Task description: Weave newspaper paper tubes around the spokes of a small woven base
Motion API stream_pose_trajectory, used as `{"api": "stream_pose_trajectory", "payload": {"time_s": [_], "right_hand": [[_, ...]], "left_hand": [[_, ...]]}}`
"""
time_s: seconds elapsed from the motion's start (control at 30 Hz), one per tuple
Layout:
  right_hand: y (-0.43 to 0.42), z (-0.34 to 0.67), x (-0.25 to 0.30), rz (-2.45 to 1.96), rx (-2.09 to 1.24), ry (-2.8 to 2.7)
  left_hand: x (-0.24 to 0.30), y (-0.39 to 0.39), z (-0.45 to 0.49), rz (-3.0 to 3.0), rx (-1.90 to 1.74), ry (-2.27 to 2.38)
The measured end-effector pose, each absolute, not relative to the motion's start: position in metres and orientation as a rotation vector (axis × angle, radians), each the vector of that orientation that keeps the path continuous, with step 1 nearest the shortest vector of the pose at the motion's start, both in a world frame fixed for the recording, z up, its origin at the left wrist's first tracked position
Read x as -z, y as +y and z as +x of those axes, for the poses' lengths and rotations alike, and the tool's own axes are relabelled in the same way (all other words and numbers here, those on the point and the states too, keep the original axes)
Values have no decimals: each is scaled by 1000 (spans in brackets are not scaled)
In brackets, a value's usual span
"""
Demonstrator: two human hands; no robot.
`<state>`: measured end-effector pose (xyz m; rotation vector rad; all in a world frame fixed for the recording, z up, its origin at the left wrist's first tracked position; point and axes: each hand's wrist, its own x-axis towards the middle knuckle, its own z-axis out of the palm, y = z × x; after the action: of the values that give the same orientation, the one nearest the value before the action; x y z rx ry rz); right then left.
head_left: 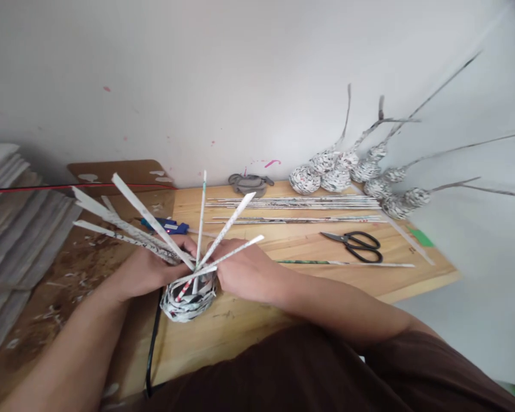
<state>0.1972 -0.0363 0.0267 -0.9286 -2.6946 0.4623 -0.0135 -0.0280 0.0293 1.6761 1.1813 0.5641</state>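
A small round basket (pixel 189 306) woven from rolled newspaper tubes is between my two hands near the table's left edge. Several paper tubes (pixel 226 230) fan up and outward from its rim. My left hand (pixel 157 268) is closed at the basket's left side, its fingers around the tubes (pixel 141 234) that lean left. On the other side, my right hand (pixel 244 272) is closed against the rim. Its fingertips are hidden behind the tubes and the basket.
Black-handled scissors (pixel 363 246) lie on the wooden table (pixel 249 320), near a single paper tube (pixel 347 263). Bundled tubes (pixel 292 202) lie behind. Woven paper balls with stems (pixel 304 179) sit at back right. A blue tool (pixel 174 227), a grey strap (pixel 249 183) and stacked sheets (pixel 17 246) are also visible.
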Motion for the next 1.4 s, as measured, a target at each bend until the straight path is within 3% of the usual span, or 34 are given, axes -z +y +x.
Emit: {"api": "stream_pose_trajectory", "payload": {"time_s": [0.53, 0.73, 0.9, 1.13, 1.4], "right_hand": [[-32, 202, -18, -1125, -355, -2699], [-21, 244, -42, -1230, -357, -2415], [1, 285, -42, -1529, -173, -2104], [14, 291, -22, -1508, -445, -2043], [35, 314, -19, -1635, -373, -2001]], "left_hand": [[-21, -25, -22, 1660, -600, 1222], [-22, -22, -26, 1698, -605, 1253], [-29, -25, -17, 1672, -657, 1211], [-28, -23, -20, 1640, -654, 1208], [-31, -22, -19, 1613, -656, 1175]]}}
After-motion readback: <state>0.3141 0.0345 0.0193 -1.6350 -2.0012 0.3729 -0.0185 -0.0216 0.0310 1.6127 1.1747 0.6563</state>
